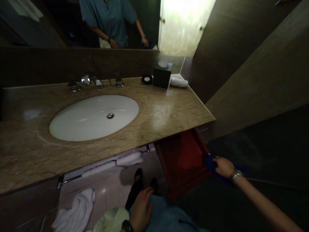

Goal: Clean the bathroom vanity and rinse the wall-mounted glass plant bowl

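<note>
A dark blue cloth (210, 163) is bunched in my right hand (224, 167), whose fingers close around it. That hand presses the cloth against the right rim of a pulled-out drawer (183, 158) with a red inside. My left hand (143, 207) lies in front of my blue top (166, 214), its fingers stretched out and nothing seen in them. Beside the left wrist hangs a pale yellowish cloth (112, 219); what holds it up is hidden. The drawer sits under the right part of the stone countertop (159, 112).
An oval white sink (82, 120) with a chrome faucet (93, 80) is set in the counter. A tissue box (162, 75), a small black dish (146, 79) and a rolled white towel (179, 82) stand at the back. Below are a towel rail (70, 180) and a crumpled white towel (77, 209).
</note>
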Demonstrator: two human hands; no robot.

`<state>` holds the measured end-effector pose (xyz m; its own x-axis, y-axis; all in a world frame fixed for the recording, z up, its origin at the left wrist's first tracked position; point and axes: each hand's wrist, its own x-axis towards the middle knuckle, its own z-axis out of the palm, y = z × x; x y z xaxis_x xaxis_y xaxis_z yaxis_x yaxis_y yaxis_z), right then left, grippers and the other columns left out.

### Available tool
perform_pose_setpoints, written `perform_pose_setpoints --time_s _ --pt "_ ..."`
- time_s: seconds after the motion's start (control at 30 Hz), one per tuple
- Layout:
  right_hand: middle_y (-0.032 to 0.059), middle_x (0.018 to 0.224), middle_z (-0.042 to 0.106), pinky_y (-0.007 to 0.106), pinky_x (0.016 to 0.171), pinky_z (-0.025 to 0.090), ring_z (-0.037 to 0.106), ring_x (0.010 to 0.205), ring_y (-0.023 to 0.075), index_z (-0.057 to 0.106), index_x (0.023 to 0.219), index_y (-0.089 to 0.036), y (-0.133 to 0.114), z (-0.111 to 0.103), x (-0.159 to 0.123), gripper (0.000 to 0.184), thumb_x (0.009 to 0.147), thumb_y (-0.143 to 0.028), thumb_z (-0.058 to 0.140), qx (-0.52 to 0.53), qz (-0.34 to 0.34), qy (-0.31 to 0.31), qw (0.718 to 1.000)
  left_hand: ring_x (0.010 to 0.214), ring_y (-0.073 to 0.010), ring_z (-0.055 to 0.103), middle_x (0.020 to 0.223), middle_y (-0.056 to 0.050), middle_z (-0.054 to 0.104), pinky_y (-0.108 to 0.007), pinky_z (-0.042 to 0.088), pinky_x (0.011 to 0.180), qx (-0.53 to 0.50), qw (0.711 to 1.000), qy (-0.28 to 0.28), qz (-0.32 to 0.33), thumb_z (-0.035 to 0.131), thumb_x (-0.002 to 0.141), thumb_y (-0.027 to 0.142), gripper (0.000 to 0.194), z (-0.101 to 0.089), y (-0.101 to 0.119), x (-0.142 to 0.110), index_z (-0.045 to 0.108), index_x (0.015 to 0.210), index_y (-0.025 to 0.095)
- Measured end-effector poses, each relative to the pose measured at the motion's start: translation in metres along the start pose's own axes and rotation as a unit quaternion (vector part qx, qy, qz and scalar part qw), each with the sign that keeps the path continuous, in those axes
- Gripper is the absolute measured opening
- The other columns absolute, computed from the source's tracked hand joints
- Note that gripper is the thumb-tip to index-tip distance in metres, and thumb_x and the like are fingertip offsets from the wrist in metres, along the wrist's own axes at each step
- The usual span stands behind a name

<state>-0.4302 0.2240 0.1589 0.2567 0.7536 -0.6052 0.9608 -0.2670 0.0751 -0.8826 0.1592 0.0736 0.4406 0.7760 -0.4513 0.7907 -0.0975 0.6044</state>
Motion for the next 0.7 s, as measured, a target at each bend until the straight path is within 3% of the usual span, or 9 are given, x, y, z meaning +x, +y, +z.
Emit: perform_pose_setpoints --time_s 0.07,0.17,0.23,0.3,0.37,0.43,0.5,0.6,0.7 --pt "0.0098 0.116 0.069 0.038 0.091 0.048 0.066 0.104 0.0268 0.073 0.103 -0.021 -0.051 0.023 -0.02 0.045 0.068 -0.008 0.046 0.012 -0.115 -0.053 0.992 0.128 -0.0272 0.055 0.136 -0.017 0.06 -0.048 0.043 0.113 -0.039 0.999 0.014 -0.017 0.042 0.084 0.016 0.048 0.001 -0.006 -0.003 0.063 0.127 0.008" --pt "0.0096 0.101 0.069 0.039 0.087 0.049 0.065 0.097 0.0274 0.073 0.099 -0.02 -0.159 0.058 -0.049 0.037 0.066 -0.02 0.056 0.064 -0.332 -0.083 0.937 0.128 -0.0288 0.054 0.135 -0.017 0.06 -0.05 0.042 0.113 -0.079 0.996 0.038 -0.035 0.04 0.084 0.021 0.049 0.003 -0.011 -0.005 0.063 0.125 0.008" --pt "0.0103 0.103 0.068 0.039 0.088 0.05 0.064 0.096 0.0267 0.071 0.107 -0.018 -0.213 0.067 -0.052 0.043 0.065 -0.025 0.061 0.132 -0.413 -0.115 0.894 0.128 -0.0293 0.054 0.135 -0.018 0.06 -0.05 0.041 0.114 -0.097 0.993 0.051 -0.05 0.038 0.082 0.021 0.052 0.003 -0.017 -0.009 0.062 0.126 0.004" --pt "0.0077 0.104 0.068 0.034 0.09 0.05 0.063 0.097 0.0217 0.07 0.109 -0.019 -0.239 0.058 -0.033 0.044 0.067 -0.021 0.058 0.245 -0.434 -0.092 0.862 0.126 -0.03 0.055 0.133 -0.021 0.06 -0.05 0.042 0.113 -0.11 0.99 0.066 -0.066 0.035 0.082 0.023 0.055 0.002 -0.024 -0.016 0.061 0.126 0.001" --pt "0.0071 0.11 0.065 0.033 0.097 0.048 0.06 0.103 0.0188 0.069 0.111 -0.019 -0.247 0.036 0.002 0.046 0.069 -0.012 0.052 0.332 -0.392 0.029 0.858 0.125 -0.0313 0.056 0.132 -0.023 0.06 -0.052 0.042 0.112 -0.12 0.986 0.083 -0.085 0.034 0.084 0.029 0.057 0.0 -0.032 -0.024 0.061 0.125 0.001" --pt "0.011 0.118 0.06 0.038 0.102 0.046 0.054 0.109 0.0216 0.069 0.11 -0.017 -0.252 0.018 0.035 0.045 0.071 -0.008 0.049 0.326 -0.322 0.16 0.874 0.123 -0.0315 0.056 0.13 -0.022 0.061 -0.052 0.042 0.111 -0.136 0.981 0.095 -0.105 0.035 0.085 0.034 0.057 -0.003 -0.038 -0.032 0.062 0.124 0.003" --pt "0.0153 0.124 0.056 0.043 0.103 0.045 0.05 0.113 0.0257 0.071 0.109 -0.015 -0.255 0.017 0.048 0.045 0.072 -0.005 0.047 0.257 -0.3 0.19 0.899 0.123 -0.0307 0.057 0.13 -0.021 0.062 -0.052 0.042 0.112 -0.152 0.976 0.099 -0.121 0.036 0.083 0.033 0.056 -0.006 -0.042 -0.037 0.062 0.123 0.004" --pt "0.0151 0.125 0.059 0.047 0.105 0.042 0.049 0.117 0.0284 0.075 0.103 -0.017 -0.236 0.041 0.018 0.047 0.068 -0.002 0.047 0.153 -0.359 0.075 0.918 0.122 -0.0303 0.057 0.128 -0.021 0.063 -0.051 0.041 0.112 -0.17 0.974 0.097 -0.116 0.037 0.082 0.034 0.055 -0.009 -0.045 -0.035 0.063 0.12 0.003" --pt "0.0094 0.121 0.063 0.048 0.109 0.039 0.053 0.119 0.0281 0.077 0.096 -0.024 -0.175 0.06 -0.045 0.045 0.061 -0.01 0.052 0.193 -0.38 -0.081 0.901 0.119 -0.0305 0.06 0.125 -0.021 0.065 -0.051 0.042 0.11 -0.19 0.97 0.112 -0.101 0.038 0.08 0.037 0.054 -0.01 -0.048 -0.028 0.065 0.115 0.005"
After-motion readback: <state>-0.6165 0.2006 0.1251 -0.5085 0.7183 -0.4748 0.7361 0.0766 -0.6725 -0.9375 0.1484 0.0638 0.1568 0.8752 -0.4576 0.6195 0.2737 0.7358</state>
